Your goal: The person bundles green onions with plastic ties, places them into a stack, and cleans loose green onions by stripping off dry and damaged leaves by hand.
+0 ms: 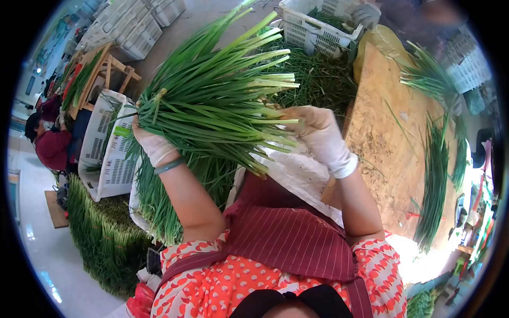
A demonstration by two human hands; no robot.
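Observation:
A large bundle of long green stalks is held up in front of me, its pale cut ends fanned out to the right. My left hand, in a white glove, is wrapped round the bundle's tied left part. My right hand, also gloved in white, has its fingers pinched at the pale ends on the right side. Below the bundle, more green stalks lie in a white crate.
A wooden board at the right bears loose stalks. Behind are a white crate and a heap of greens. Another person's gloved hand rests on that crate. A person in dark red sits at the left.

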